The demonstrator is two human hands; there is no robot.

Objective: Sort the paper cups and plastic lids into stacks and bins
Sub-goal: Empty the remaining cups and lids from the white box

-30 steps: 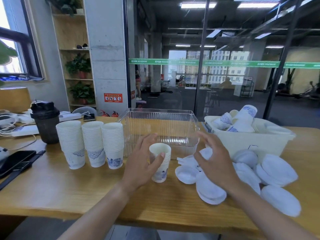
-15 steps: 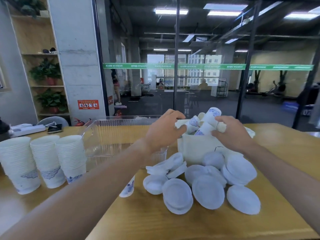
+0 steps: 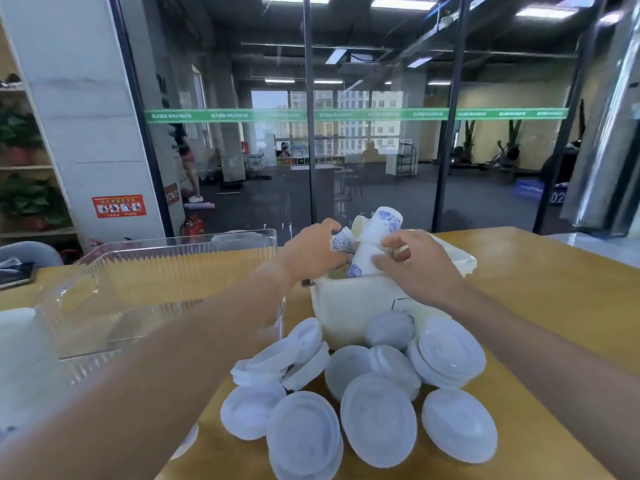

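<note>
- Counter (image 3: 540,285) of smooth yellow-tan wood carries everything, and both arms reach forward across it to the far middle.
- Clear bin (image 3: 166,282), rigid ribbed plastic with square walls, stands left of centre; nothing shows inside it.
- White tub (image 3: 349,313), opaque matt plastic with rounded corners, stands just right of the clear bin and holds a jumble of cups.
- Lids (image 3: 377,410), thin cloudy-white plastic discs with raised rims, lie heaped and overlapping on the counter on the near side of the tub, some touching its wall.
- Cup stack (image 3: 20,344) at the far left edge is blurred; white paper, little more to tell.
- Left hand (image 3: 311,254) is over the tub's left rim, fingers curled round a small cup (image 3: 341,242) printed in blue.
- Right hand (image 3: 415,265) is over the tub's middle, thumb and fingers pinching a plain white cup (image 3: 363,259) that lies tilted, long axis running up and away towards a third, blue-flowered cup (image 3: 384,220) above.
- Cups are thin, light, tapered paper, loosely nested at odd angles; my guess is each must be drawn out along its own axis, up and away from the tub, or its neighbours will come along.
- Each hand is right on its own cup; neither is nearer the lids.
</note>
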